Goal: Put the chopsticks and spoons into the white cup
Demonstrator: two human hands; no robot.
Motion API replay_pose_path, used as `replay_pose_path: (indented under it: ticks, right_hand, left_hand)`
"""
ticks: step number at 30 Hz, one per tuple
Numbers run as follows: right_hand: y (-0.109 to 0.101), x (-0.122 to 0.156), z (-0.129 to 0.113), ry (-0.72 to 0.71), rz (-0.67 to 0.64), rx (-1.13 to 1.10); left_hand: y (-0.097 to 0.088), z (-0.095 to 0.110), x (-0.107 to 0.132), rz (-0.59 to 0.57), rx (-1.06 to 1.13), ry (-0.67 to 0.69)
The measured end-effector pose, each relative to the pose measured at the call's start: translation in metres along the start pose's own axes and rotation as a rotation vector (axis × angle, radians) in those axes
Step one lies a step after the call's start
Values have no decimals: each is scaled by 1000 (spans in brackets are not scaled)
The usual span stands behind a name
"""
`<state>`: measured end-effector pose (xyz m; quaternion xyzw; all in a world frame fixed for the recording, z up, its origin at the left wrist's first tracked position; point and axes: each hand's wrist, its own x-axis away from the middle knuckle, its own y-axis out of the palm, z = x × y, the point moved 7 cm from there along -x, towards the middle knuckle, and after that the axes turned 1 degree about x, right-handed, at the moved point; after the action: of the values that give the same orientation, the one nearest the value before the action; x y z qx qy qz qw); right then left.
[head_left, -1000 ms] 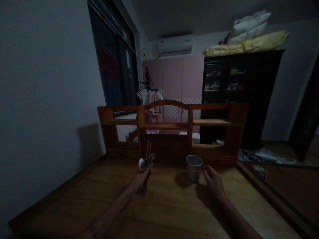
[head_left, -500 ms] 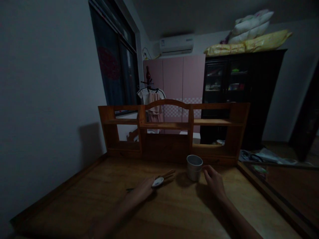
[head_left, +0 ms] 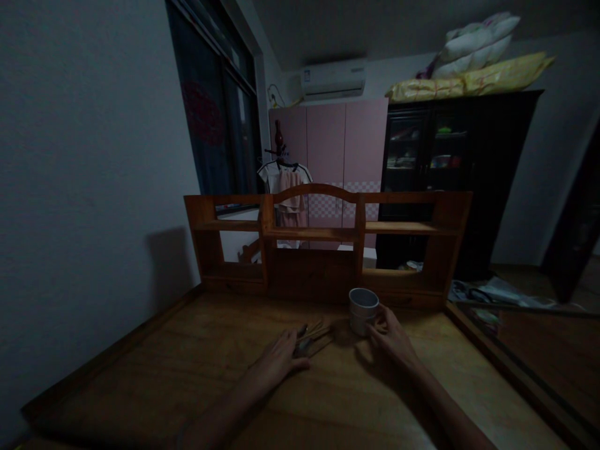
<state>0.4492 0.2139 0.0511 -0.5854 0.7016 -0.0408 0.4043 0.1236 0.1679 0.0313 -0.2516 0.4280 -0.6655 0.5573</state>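
Observation:
My left hand (head_left: 277, 356) is low over the wooden desk, thumb stretched away from the other fingers. Just beyond its fingertips lie thin wooden chopsticks (head_left: 322, 336) and a greyish spoon (head_left: 305, 344), partly hidden by the hand. A small dark, shiny tip (head_left: 303, 328) shows by the index finger; what it belongs to is unclear. To the right stands an upright grey metal cup (head_left: 360, 317). At its right side my right hand (head_left: 391, 337) has its fingers closed at the handle, which they mostly cover.
The desk top (head_left: 197, 362) meets a wooden shelf unit (head_left: 312, 235) at the back and a white wall (head_left: 94, 219) on the left. A raised wooden edge (head_left: 497, 369) runs along the right. Wardrobes and a clothes stand are farther off.
My right hand has moved left onto the cup's side and closed there. The left hand has turned and its thumb now spreads out; the white spoon looks lower and darker beside the chopsticks.

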Motion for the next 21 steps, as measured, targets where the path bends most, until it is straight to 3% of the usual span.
replay_pose_path:
  ticks: [12, 21]
  right_hand:
    - [14, 2, 7, -2, -74, 13]
    - [5, 0, 10, 78, 31, 25]
  left_hand:
    - [-7, 9, 7, 41, -163, -55]
    - [-15, 2, 29, 53, -157, -62]
